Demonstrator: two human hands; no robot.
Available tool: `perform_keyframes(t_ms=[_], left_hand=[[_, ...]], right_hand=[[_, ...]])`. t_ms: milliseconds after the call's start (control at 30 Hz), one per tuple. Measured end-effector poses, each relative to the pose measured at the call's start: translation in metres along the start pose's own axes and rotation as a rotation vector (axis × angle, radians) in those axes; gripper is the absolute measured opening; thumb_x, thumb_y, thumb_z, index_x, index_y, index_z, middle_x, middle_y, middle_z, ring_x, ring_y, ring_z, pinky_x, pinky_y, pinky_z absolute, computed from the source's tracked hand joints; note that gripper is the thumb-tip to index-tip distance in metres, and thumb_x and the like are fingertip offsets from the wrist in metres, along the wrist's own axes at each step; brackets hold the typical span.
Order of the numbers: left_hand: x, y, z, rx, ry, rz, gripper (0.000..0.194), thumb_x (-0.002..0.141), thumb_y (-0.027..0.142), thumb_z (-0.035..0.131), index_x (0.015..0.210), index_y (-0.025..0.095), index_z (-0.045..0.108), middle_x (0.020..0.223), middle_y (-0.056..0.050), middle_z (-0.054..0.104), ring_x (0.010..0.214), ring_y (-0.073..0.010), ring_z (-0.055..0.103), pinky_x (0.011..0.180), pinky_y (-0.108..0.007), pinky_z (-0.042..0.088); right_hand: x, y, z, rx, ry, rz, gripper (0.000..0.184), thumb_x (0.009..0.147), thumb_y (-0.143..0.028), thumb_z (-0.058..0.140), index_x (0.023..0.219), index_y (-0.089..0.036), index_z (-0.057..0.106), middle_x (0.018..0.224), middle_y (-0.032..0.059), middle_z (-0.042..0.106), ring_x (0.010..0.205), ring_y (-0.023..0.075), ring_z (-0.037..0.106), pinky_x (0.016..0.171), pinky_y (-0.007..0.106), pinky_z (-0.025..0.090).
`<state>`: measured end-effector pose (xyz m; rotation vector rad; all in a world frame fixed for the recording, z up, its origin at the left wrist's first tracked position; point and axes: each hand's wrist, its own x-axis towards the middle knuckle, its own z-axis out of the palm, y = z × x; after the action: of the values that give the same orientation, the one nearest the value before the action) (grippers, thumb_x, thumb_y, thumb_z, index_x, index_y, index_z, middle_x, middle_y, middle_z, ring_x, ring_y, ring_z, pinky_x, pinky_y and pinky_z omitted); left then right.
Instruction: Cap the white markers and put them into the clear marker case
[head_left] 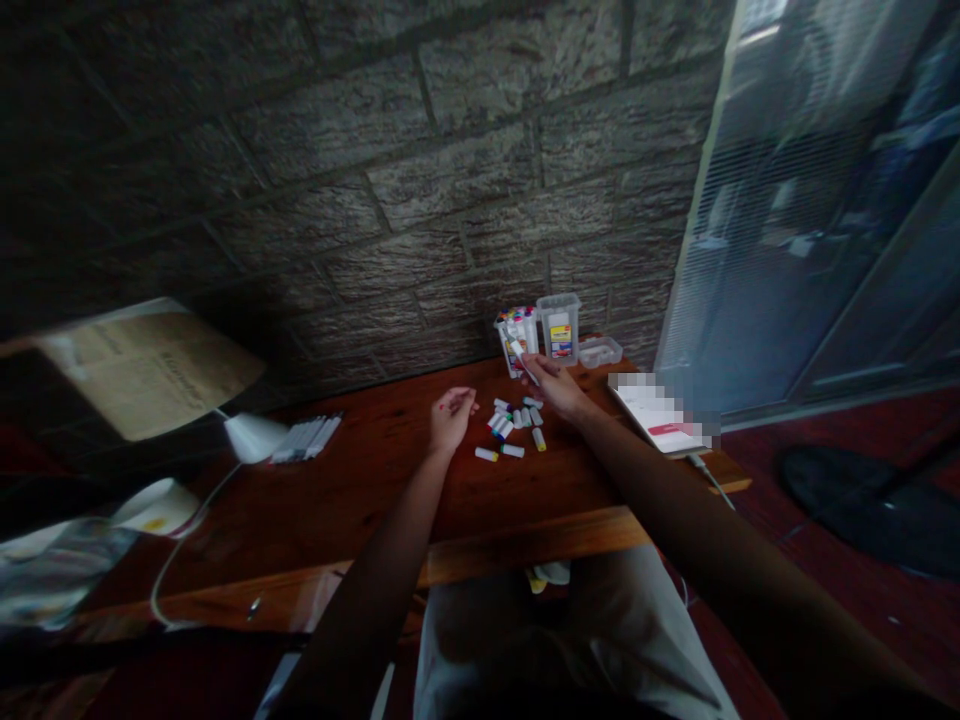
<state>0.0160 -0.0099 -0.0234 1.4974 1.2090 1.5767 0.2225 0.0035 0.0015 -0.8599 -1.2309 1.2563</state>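
Observation:
My right hand (553, 381) grips a white marker (519, 350), tilted, just in front of a clear box packed with upright markers (517, 325) that show coloured ends. Left of a loose pile of marker caps (502, 425), my left hand (452, 415) is raised with its fingers curled together. A small red spot shows on it; what its fingers hold, if anything, is hidden. The white caps with coloured ends lie scattered on the wooden table between my hands. A yellow-ended cap (486, 454) and a green-ended cap (513, 451) lie nearest to me.
Beside the marker box stand a clear labelled container (559, 330) and a shallow clear lid (600, 351). A row of white markers (306, 440) lies left, near a lamp (154, 370) and a paper cup (161, 508). A white device (656, 415) with a cable sits right.

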Motion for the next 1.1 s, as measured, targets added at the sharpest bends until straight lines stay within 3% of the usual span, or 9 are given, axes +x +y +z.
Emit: perform_keyframes(t_ms=[167, 367, 533, 733, 833, 933, 1100], left_hand=[[0.000, 0.000, 0.000, 0.016, -0.002, 0.021, 0.031, 0.071, 0.044, 0.071, 0.081, 0.016, 0.066, 0.061, -0.002, 0.065, 0.056, -0.0128, 0.060, 0.058, -0.024, 0.047], [-0.001, 0.002, 0.000, 0.031, 0.000, 0.019, 0.028, 0.073, 0.042, 0.070, 0.081, 0.015, 0.065, 0.060, -0.001, 0.065, 0.056, -0.0129, 0.060, 0.058, -0.024, 0.046], [-0.001, 0.003, 0.001, 0.030, 0.005, 0.019, 0.028, 0.073, 0.042, 0.070, 0.081, 0.016, 0.065, 0.060, -0.001, 0.065, 0.056, -0.0133, 0.060, 0.058, -0.025, 0.047], [-0.002, 0.005, 0.000, 0.036, 0.004, 0.032, 0.029, 0.072, 0.044, 0.070, 0.081, 0.017, 0.065, 0.059, -0.001, 0.064, 0.055, -0.0131, 0.059, 0.057, -0.025, 0.046], [-0.002, 0.004, 0.000, 0.048, -0.001, 0.044, 0.029, 0.073, 0.045, 0.070, 0.081, 0.017, 0.065, 0.060, -0.001, 0.064, 0.056, -0.0133, 0.059, 0.058, -0.025, 0.046], [-0.001, 0.002, -0.001, 0.049, -0.008, 0.053, 0.029, 0.074, 0.045, 0.069, 0.081, 0.017, 0.065, 0.060, -0.001, 0.064, 0.055, -0.0130, 0.059, 0.058, -0.025, 0.046], [-0.002, 0.003, 0.000, 0.049, -0.016, 0.050, 0.027, 0.074, 0.042, 0.069, 0.082, 0.016, 0.065, 0.060, -0.001, 0.064, 0.056, -0.0133, 0.060, 0.057, -0.025, 0.046]], right_hand=[[-0.004, 0.000, 0.003, -0.072, -0.062, -0.005, 0.050, 0.074, -0.070, 0.056, 0.087, -0.022, 0.056, 0.055, -0.0076, 0.041, 0.040, 0.0054, 0.031, 0.040, 0.021, 0.022], [-0.002, 0.002, 0.002, -0.084, -0.040, -0.051, 0.044, 0.077, -0.064, 0.058, 0.095, -0.024, 0.053, 0.058, -0.0078, 0.049, 0.040, 0.0061, 0.034, 0.038, 0.020, 0.023], [0.001, 0.008, 0.001, -0.063, -0.017, -0.009, 0.047, 0.070, -0.060, 0.068, 0.096, -0.023, 0.054, 0.064, -0.0056, 0.053, 0.046, 0.0067, 0.041, 0.042, 0.020, 0.028], [-0.002, 0.002, 0.003, -0.096, -0.044, -0.002, 0.053, 0.076, -0.071, 0.053, 0.087, -0.020, 0.063, 0.055, -0.0049, 0.043, 0.042, 0.0063, 0.032, 0.040, 0.022, 0.022], [-0.002, 0.001, 0.002, -0.116, -0.046, 0.023, 0.058, 0.075, -0.075, 0.050, 0.080, -0.018, 0.062, 0.054, -0.0033, 0.044, 0.041, 0.0069, 0.032, 0.039, 0.023, 0.021], [-0.002, 0.001, 0.002, -0.114, -0.065, 0.021, 0.059, 0.073, -0.076, 0.053, 0.083, -0.018, 0.063, 0.054, -0.0035, 0.045, 0.041, 0.0064, 0.031, 0.039, 0.023, 0.019], [-0.008, -0.006, 0.005, -0.094, -0.043, -0.019, 0.060, 0.076, -0.075, 0.050, 0.089, -0.018, 0.066, 0.048, -0.0070, 0.031, 0.039, 0.0068, 0.023, 0.040, 0.024, 0.014]])
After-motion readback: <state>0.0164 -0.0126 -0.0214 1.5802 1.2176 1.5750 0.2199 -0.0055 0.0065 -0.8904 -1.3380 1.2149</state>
